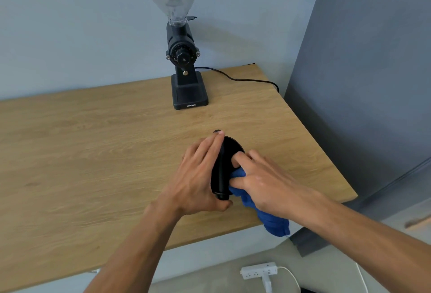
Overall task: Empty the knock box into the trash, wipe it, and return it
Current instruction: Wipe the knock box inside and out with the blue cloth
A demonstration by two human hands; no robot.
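Bare wooden table lies open leftward; only the coffee grinder and its cord stand behind.

Wooden table with oak grain, set against a pale blue-grey wall. A darker grey wall panel stands at the right. Below the table edge, a white power strip lies on the greyish floor. Lighting soft, even.
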